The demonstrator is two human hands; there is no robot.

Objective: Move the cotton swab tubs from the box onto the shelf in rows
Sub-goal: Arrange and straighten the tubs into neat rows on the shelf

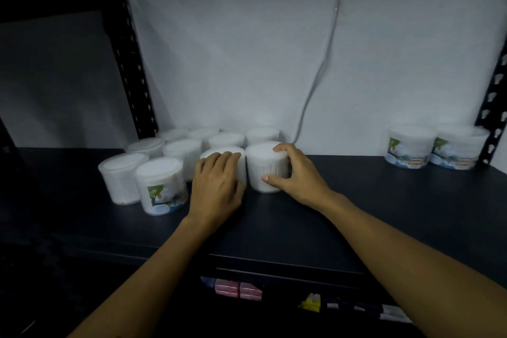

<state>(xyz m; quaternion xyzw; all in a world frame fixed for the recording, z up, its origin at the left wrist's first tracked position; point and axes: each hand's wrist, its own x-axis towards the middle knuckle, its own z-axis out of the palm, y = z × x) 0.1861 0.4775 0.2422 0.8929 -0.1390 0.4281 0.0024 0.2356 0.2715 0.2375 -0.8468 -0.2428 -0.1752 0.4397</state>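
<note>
Straight ahead on the dark flat shelf board [356, 200], two white round plastic cotton swab tubs [267, 166] are standing upright, touching side by side, right under my hands. My left hand [216, 186] is lying over the left tub [233, 156], fingers draped flat on its lid. My right hand [290, 173] is gripping the right one, thumb in front, fingers over the top. Tub rows [164, 156] are crowding the left; open board is running right toward two labelled tubs [436, 148]. No box in view.
</note>
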